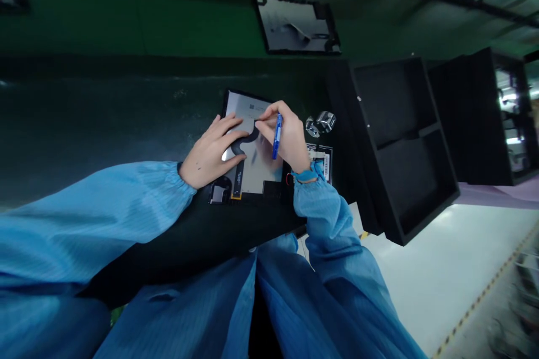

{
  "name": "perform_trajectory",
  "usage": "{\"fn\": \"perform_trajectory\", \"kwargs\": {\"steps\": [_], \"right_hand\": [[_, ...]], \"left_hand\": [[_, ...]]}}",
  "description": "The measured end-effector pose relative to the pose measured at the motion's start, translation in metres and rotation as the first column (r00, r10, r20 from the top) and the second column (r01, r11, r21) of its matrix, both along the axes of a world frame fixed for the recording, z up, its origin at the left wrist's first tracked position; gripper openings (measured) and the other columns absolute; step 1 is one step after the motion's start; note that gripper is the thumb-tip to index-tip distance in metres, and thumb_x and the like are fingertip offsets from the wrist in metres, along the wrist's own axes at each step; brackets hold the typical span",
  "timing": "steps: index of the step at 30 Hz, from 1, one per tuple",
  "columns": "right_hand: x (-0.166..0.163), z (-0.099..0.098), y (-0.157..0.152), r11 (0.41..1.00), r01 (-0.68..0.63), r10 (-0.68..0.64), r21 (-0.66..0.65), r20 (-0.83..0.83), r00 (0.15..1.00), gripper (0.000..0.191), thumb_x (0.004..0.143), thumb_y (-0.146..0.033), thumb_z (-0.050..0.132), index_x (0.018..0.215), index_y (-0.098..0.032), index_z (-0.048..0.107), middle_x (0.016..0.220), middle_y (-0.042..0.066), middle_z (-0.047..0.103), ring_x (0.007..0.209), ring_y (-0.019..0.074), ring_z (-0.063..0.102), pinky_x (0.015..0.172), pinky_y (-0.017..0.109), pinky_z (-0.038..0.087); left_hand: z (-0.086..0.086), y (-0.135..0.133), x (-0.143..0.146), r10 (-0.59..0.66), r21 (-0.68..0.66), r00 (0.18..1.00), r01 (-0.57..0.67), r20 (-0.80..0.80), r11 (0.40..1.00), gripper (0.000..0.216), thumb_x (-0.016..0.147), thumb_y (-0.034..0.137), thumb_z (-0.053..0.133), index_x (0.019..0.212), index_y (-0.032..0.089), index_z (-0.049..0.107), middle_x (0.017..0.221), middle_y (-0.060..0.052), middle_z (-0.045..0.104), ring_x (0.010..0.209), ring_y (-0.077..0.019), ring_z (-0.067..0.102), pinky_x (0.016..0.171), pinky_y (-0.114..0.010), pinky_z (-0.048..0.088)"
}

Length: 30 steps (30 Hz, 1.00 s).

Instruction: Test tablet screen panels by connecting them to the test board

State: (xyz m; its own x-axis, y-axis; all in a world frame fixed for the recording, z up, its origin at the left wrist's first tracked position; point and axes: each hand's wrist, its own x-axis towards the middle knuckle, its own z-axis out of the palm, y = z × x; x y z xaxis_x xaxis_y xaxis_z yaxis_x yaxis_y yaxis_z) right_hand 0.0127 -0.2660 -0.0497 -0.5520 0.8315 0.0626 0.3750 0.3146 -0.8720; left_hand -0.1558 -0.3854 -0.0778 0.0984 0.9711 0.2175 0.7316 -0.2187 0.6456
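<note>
A tablet-sized display panel (257, 171), silvery on its upturned back, lies on the dark table before me. Across it curves a black flat flex cable (245, 143). My left hand (214, 151) rests spread on the panel's left side, its fingertips touching the cable. Thumb and index finger of my right hand (286, 134) pinch at the cable's upper end; whatever lies between those tips is too small to make out. A blue pen-like tool (277, 136) is tucked in the same hand, pointing down towards me. A blue band circles my right wrist.
Shiny metallic pieces (320, 123) and a labelled board (322, 160) lie right of the panel. Farther right stands a black compartmented tray (406, 146), with another black case (475, 115) beyond. Another panel (297, 25) lies at the back on green matting.
</note>
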Motion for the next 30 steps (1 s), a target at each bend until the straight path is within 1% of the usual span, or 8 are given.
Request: {"fn": "perform_trajectory", "kwargs": {"steps": [3, 7, 11, 16, 19, 22, 26, 30], "right_hand": [[0.0, 0.004, -0.004, 0.994, -0.073, 0.064, -0.079, -0.11, 0.992, 0.037, 0.081, -0.046, 0.076, 0.082, -0.024, 0.047, 0.084, -0.002, 0.063, 0.077, 0.0144, 0.068, 0.075, 0.031, 0.056], [0.014, 0.024, -0.013, 0.978, -0.175, 0.141, -0.11, -0.265, 0.954, 0.043, 0.083, -0.05, 0.075, 0.081, -0.026, 0.039, 0.089, -0.001, 0.063, 0.087, 0.0156, 0.066, 0.081, 0.033, 0.055], [0.028, 0.039, -0.023, 0.97, -0.231, 0.196, -0.08, -0.314, 0.929, 0.044, 0.085, -0.051, 0.072, 0.08, -0.027, 0.036, 0.088, -0.001, 0.063, 0.087, 0.0162, 0.066, 0.088, 0.038, 0.056], [0.047, 0.044, -0.032, 0.974, -0.224, 0.199, -0.032, -0.352, 0.914, 0.038, 0.087, -0.046, 0.072, 0.082, -0.027, 0.039, 0.088, -0.001, 0.067, 0.085, 0.016, 0.067, 0.09, 0.039, 0.057], [0.07, 0.038, -0.033, 0.993, -0.119, 0.122, 0.027, -0.282, 0.952, 0.022, 0.091, -0.036, 0.068, 0.09, -0.025, 0.048, 0.096, 0.001, 0.069, 0.093, 0.0178, 0.069, 0.09, 0.039, 0.056], [0.095, 0.021, -0.032, 0.983, 0.057, -0.048, 0.177, -0.053, 0.997, 0.006, 0.098, -0.031, 0.055, 0.099, -0.024, 0.057, 0.112, 0.005, 0.071, 0.11, 0.0206, 0.067, 0.1, 0.041, 0.052], [0.115, -0.008, -0.037, 0.966, 0.018, -0.059, 0.256, 0.154, 0.986, 0.02, 0.103, -0.032, 0.044, 0.115, -0.024, 0.058, 0.142, 0.009, 0.061, 0.138, 0.0233, 0.052, 0.121, 0.049, 0.035], [0.117, -0.017, -0.05, 0.967, 0.032, -0.081, 0.252, 0.186, 0.979, 0.024, 0.105, -0.03, 0.037, 0.118, -0.024, 0.057, 0.147, 0.01, 0.058, 0.142, 0.0218, 0.049, 0.126, 0.053, 0.025]], "left_hand": [[0.008, -0.001, 0.0, 0.046, 0.025, 0.993, -0.048, 0.105, 0.999, 0.047, 0.089, 0.037, 0.065, 0.131, 0.018, 0.06, 0.145, -0.014, 0.058, 0.143, -0.034, 0.045, 0.122, -0.06, 0.027], [0.033, 0.004, -0.002, 0.105, -0.007, 0.903, -0.113, 0.418, 0.994, 0.039, 0.093, 0.043, 0.061, 0.122, 0.019, 0.07, 0.125, -0.011, 0.071, 0.117, -0.029, 0.067, 0.107, -0.046, 0.051], [0.054, 0.022, 0.0, 0.061, -0.234, 0.818, 0.092, 0.572, 0.968, 0.034, 0.086, 0.049, 0.07, 0.105, 0.022, 0.079, 0.095, -0.006, 0.079, 0.088, -0.0264, 0.075, 0.08, -0.04, 0.064], [0.061, 0.035, 0.015, 0.031, -0.3, 0.745, 0.23, 0.667, 0.926, 0.025, 0.071, 0.038, 0.084, 0.091, 0.025, 0.082, 0.076, -0.003, 0.076, 0.059, -0.0194, 0.07, 0.056, -0.033, 0.062], [0.061, 0.033, 0.029, 0.051, -0.308, 0.774, 0.19, 0.631, 0.932, 0.019, 0.071, 0.034, 0.082, 0.086, 0.023, 0.082, 0.07, -0.003, 0.075, 0.056, -0.0169, 0.067, 0.054, -0.03, 0.06], [0.057, 0.03, 0.047, 0.024, -0.239, 0.868, 0.11, 0.496, 0.965, 0.018, 0.073, 0.031, 0.079, 0.086, 0.019, 0.081, 0.07, -0.003, 0.073, 0.059, -0.0159, 0.065, 0.056, -0.027, 0.057], [0.045, 0.03, 0.067, -0.095, -0.091, 0.96, 0.122, 0.262, 0.988, 0.016, 0.08, 0.03, 0.069, 0.085, 0.017, 0.078, 0.076, -0.004, 0.073, 0.06, -0.0143, 0.061, 0.059, -0.028, 0.055], [0.034, 0.03, 0.077, -0.114, -0.042, 0.988, 0.119, 0.109, 0.992, 0.015, 0.08, 0.026, 0.064, 0.084, 0.018, 0.077, 0.079, -0.004, 0.073, 0.06, -0.0143, 0.061, 0.06, -0.029, 0.054]]}}
